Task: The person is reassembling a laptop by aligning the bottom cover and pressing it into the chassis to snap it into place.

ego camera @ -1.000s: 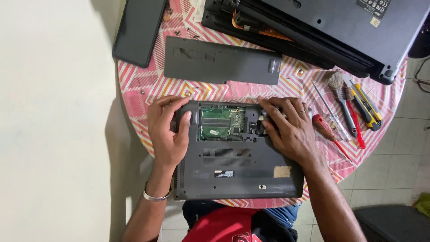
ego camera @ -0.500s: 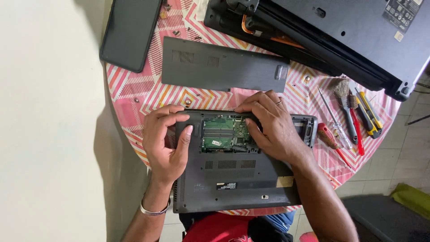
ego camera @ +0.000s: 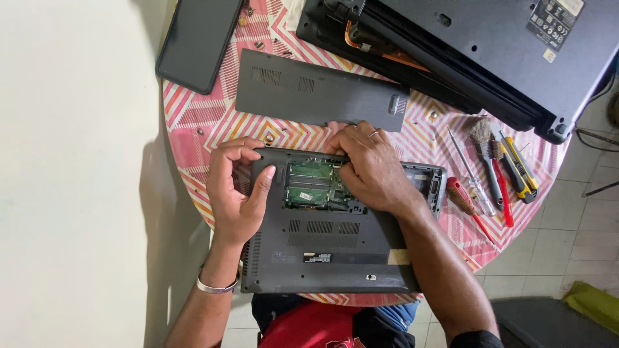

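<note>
Right now an upturned grey laptop (ego camera: 322,251) lies at the near edge of a round worktop (ego camera: 193,122) covered with a pink and orange zigzag cloth, its underside facing up and its service hatch open onto a green circuit board (ego camera: 308,185). The left hand (ego camera: 235,190) grips the laptop's far left corner, fingers curled over the rear edge and the thumb pressed flat on the base beside the opening; a silver bangle (ego camera: 216,287) circles that wrist. The right hand (ego camera: 373,169) lies palm down over the right part of the open bay, fingers bent with their tips at the rear rim above the board; whether it pinches anything cannot be told, since the fingertips are hidden. A ring shows on one finger. Just beyond the laptop lies the removed grey hatch cover (ego camera: 319,90), flat on the cloth, near the right hand's knuckles. Further back, at the top right, a second dark laptop (ego camera: 490,51) rests partly taken apart, and a black slab (ego camera: 198,40) overhangs the far left rim. To the right of the laptop, a red-handled screwdriver (ego camera: 465,203), a clear-handled screwdriver (ego camera: 474,174), a small brush (ego camera: 483,138) and a yellow utility knife (ego camera: 519,169) lie side by side.
</note>
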